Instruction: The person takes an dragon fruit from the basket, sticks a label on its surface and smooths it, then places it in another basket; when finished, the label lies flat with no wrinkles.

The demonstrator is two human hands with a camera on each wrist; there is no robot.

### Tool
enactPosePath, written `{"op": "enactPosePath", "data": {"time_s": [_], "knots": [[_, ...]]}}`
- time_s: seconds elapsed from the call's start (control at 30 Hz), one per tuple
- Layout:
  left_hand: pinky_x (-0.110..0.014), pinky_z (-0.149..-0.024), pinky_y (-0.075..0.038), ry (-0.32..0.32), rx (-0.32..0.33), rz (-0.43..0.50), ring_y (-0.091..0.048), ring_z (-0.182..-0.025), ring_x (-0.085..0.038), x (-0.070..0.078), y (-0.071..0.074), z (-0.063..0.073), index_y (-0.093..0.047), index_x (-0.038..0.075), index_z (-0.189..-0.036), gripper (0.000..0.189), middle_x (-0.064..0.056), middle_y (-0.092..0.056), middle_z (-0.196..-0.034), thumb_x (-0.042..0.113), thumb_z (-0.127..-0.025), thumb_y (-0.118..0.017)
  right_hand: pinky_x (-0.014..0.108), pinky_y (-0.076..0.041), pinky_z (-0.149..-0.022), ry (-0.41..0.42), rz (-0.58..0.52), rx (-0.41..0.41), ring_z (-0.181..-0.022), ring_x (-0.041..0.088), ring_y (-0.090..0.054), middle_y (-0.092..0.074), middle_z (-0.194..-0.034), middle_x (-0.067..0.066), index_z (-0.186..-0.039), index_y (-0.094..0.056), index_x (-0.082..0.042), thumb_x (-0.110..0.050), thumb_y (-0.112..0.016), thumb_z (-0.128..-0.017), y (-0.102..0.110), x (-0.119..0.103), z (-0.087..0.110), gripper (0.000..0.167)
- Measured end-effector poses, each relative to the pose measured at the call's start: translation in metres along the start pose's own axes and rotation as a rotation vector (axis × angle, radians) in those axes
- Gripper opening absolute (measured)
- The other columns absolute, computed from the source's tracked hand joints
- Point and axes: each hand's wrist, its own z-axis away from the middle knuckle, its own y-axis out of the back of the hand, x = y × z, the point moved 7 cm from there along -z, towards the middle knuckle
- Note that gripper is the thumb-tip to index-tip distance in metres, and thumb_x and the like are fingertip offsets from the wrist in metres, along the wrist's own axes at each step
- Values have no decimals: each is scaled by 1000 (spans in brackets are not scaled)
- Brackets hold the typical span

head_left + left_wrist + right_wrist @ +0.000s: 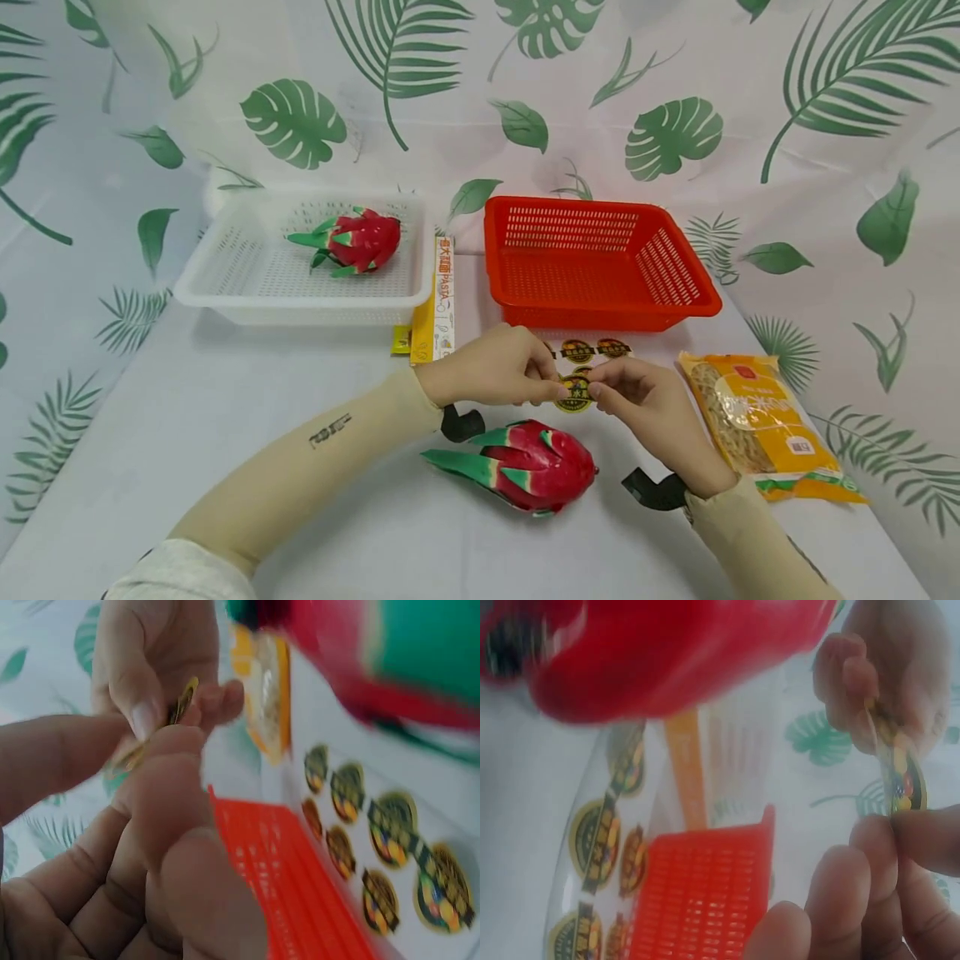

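Observation:
Between both hands a round black-and-gold sticker (574, 394) is stretched, pinched at its two side edges. My left hand (501, 367) holds the left edge with thumb and fingers; my right hand (651, 410) pinches the right edge. In the right wrist view the sticker (901, 769) shows edge-on between the fingertips. Just below the hands a red dragon fruit (542, 467) with green leaf tips lies on the table. Behind the hands lies a sheet of similar stickers (577, 350), partly covered by them; the left wrist view shows several stickers (394, 829) on it.
A white basket (300, 304) at the back left holds another dragon fruit (366, 242). A red basket (600, 312) stands at the back right. Between them lies a yellow-and-white pasta box (433, 321) with a small yellow packet (401, 340). An orange noodle bag (765, 417) lies right.

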Motion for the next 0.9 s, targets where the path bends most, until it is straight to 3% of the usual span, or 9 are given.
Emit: {"op": "enactPosePath", "data": {"time_s": [0.23, 0.4, 0.53, 0.7, 0.9], "knots": [[-16, -53, -37, -33, -10, -85, -47, -50, -2, 23, -15, 8, -77, 16, -80, 19, 9, -57, -57, 27, -96, -75, 25, -60, -74, -71, -18, -74, -80, 16, -69, -69, -91, -1, -108, -67, -4, -11, -67, -101, -2, 0, 20, 10], [-15, -51, -35, -45, -32, -135, -45, -53, 1, 32, -31, 12, -74, 21, -75, 22, 13, -54, -56, 28, -95, -74, 25, -57, -73, -20, 27, -187, -81, 16, -69, -71, -90, -3, -102, -69, -13, -14, -67, -102, -8, 1, 30, 3], [-14, -49, -32, -38, -68, -152, -42, -49, 3, 38, -43, 18, -68, 22, -65, 31, 14, -50, -53, 29, -95, -75, 25, -53, -72, 20, 46, -255, -78, 13, -66, -71, -86, -9, -95, -71, -22, -16, -68, -101, -11, 3, 41, 9], [-14, -44, -23, -23, -94, -224, -33, -41, 3, 42, -54, 23, -52, 22, -52, 50, 14, -38, -45, 32, -95, -75, 25, -52, -73, 27, 67, -279, -77, 8, -65, -72, -85, -13, -93, -71, -29, -20, -72, -99, -16, 4, 50, 10], [-15, -43, -15, -14, -96, -320, -23, -41, 3, 42, -58, 24, -40, 22, -46, 60, 13, -26, -43, 34, -93, -76, 24, -49, -66, 39, 73, -283, -72, 7, -60, -68, -81, -13, -90, -71, -29, -21, -73, -97, -23, 4, 52, 11]]}}
